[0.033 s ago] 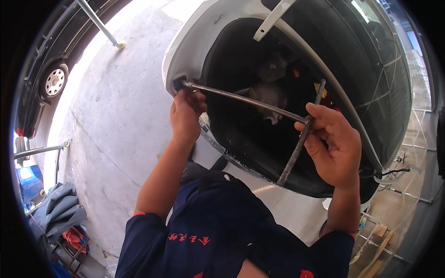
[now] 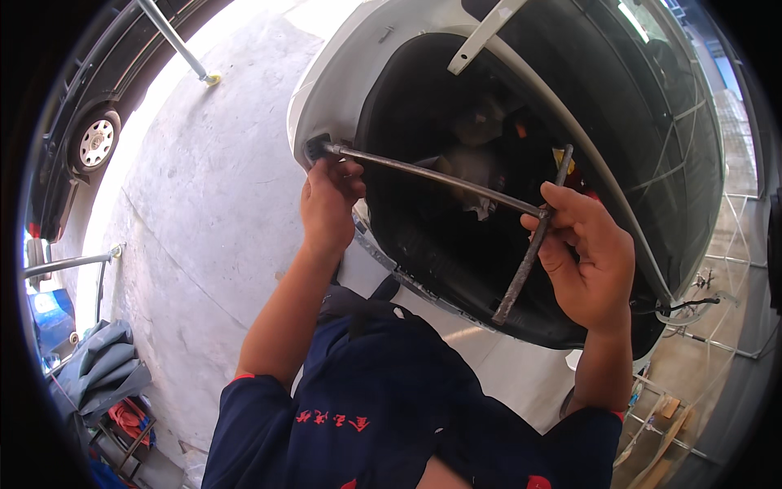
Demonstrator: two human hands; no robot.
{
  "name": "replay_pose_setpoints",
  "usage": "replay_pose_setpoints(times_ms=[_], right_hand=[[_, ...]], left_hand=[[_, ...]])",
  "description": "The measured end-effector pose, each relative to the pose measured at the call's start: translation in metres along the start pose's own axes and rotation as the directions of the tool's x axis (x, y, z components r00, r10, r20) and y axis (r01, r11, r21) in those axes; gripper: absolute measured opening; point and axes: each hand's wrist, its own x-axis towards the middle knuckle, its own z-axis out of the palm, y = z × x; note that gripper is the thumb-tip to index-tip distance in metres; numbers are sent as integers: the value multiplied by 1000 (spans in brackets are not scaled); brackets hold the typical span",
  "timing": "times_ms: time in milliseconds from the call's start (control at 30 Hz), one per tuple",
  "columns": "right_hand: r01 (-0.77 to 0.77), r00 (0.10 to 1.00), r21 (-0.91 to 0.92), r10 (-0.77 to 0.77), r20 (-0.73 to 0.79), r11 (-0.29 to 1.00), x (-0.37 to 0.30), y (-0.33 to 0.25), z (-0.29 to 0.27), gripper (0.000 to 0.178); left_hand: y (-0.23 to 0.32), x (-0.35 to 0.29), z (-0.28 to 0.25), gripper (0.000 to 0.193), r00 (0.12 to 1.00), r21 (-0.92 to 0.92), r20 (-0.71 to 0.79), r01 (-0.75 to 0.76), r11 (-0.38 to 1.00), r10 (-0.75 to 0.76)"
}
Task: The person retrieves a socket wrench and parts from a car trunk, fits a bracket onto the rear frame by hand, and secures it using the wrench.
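Observation:
A long T-handle socket wrench (image 2: 440, 178) reaches across the open trunk (image 2: 415, 98) of a light-coloured car. Its far left end meets a small dark recess (image 2: 316, 147) in the car's rear corner panel (image 2: 327, 96); what lies inside the recess cannot be made out. My left hand (image 2: 327, 208) is closed around that end, fingers curled just under the shaft. At the other end my right hand (image 2: 593, 265) pinches the joint between shaft and crossbar with thumb and fingers. The crossbar (image 2: 516, 285) slants down toward the trunk's near edge.
A pale metal arm (image 2: 486, 37) juts over the trunk's top. Inside the trunk lie crumpled plastic (image 2: 481, 183) and a yellow item (image 2: 562, 156). A dark car (image 2: 98, 106) is parked left, beyond metal posts (image 2: 175, 41). Folded grey cloth (image 2: 102, 363) sits at lower left.
The wrench's crossbar has shifted very slightly, its lower end moving a little right and up. Both hands keep their hold in nearly the same places.

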Motion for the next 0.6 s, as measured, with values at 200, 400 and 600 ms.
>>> replay_pose_setpoints(times_ms=[200, 400, 600], right_hand=[[187, 979, -399, -203, 3, 898, 16, -15, -5, 30], [20, 990, -377, -70, -120, 926, 14, -24, 8, 18], [-352, 893, 62, 355, -275, 934, 10, -36, 30, 14]], left_hand=[[0, -4, 10, 38, 999, -3, -23, -33, 999, 33], [-1, -2, 13, 40, 997, 20, -48, -63, 998, 64], [-9, 1, 18, 32, 986, 4, -81, -148, 989, 148]])
